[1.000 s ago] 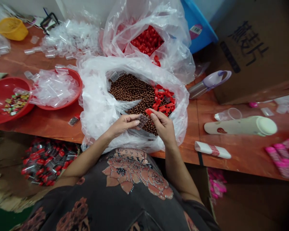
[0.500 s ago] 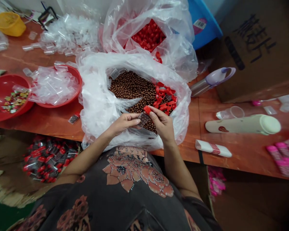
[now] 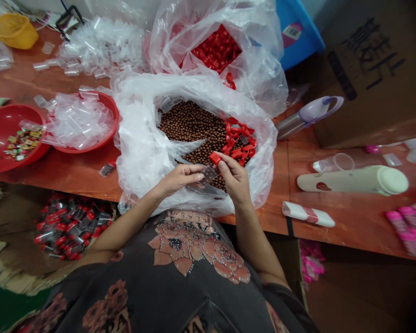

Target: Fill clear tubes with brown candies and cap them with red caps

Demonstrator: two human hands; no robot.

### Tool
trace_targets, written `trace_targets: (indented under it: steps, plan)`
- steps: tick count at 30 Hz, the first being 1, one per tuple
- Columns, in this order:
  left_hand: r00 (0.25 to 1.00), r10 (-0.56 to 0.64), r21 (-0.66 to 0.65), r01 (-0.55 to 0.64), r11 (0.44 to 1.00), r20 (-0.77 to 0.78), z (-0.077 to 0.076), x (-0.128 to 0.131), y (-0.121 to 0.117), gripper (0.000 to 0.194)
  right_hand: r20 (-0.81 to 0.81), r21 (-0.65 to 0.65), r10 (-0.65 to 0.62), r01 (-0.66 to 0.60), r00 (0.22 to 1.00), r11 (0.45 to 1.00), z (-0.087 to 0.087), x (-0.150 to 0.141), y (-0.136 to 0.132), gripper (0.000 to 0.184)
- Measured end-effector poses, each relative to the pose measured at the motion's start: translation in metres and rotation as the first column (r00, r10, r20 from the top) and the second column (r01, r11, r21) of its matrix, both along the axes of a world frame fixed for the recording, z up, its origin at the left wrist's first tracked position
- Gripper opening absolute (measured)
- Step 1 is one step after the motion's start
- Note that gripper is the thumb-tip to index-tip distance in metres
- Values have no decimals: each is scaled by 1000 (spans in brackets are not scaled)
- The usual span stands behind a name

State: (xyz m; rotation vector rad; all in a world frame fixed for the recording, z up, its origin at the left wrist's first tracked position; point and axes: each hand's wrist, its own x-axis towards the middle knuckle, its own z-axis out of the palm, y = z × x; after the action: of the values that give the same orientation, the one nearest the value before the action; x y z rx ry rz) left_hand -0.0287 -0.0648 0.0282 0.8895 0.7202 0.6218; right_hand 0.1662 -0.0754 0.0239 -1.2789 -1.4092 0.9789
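Note:
My left hand (image 3: 180,179) pinches a small clear plastic container (image 3: 208,175) with brown balls inside. Between the thumb and fingers of my right hand (image 3: 235,180) is a red cap (image 3: 215,158), close to the container's end; whether the two touch I cannot tell. Both hands are over a white plastic bag (image 3: 138,138), which lies open in front of me. Inside it are many brown balls (image 3: 190,122), with a heap of red caps (image 3: 241,143) at the right side and a few clear containers at the upper left.
Red bowls hold clear containers (image 3: 81,122) and small coloured packets (image 3: 24,141). A filled container (image 3: 107,169) lies by the bag. Below left is a box of capped containers (image 3: 72,226). Behind stands a bag of red caps (image 3: 217,48); right are bottles (image 3: 350,179) and a carton (image 3: 367,69).
The container in my left hand is tilted a little more, and the red cap has shifted slightly right. The whole view has moved slightly.

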Motion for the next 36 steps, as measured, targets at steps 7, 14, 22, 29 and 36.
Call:
trace_targets:
  steps: [7,14,22,29,36]
  plan:
    - [1000,29,-21,-29,999,-11,1,0,-2,47,-46,19,-79,80,996,997,-5,-2,-2,35]
    - [999,27,3,-27,1000,19,0,1,-2,44,-9,46,-63,63,998,997,-4,-5,-7,35]
    - [984,136,-131,-122,984,111,5,-1,-2,43,132,120,-48,32,990,992,7,3,-12,28]
    - [954,242,-163,-214,963,180,5,3,1,45,108,138,-122,107,987,985,13,3,-13,29]
    - [957,247,-71,-238,969,154,7,7,3,44,139,196,-111,82,984,977,16,-1,-6,30]
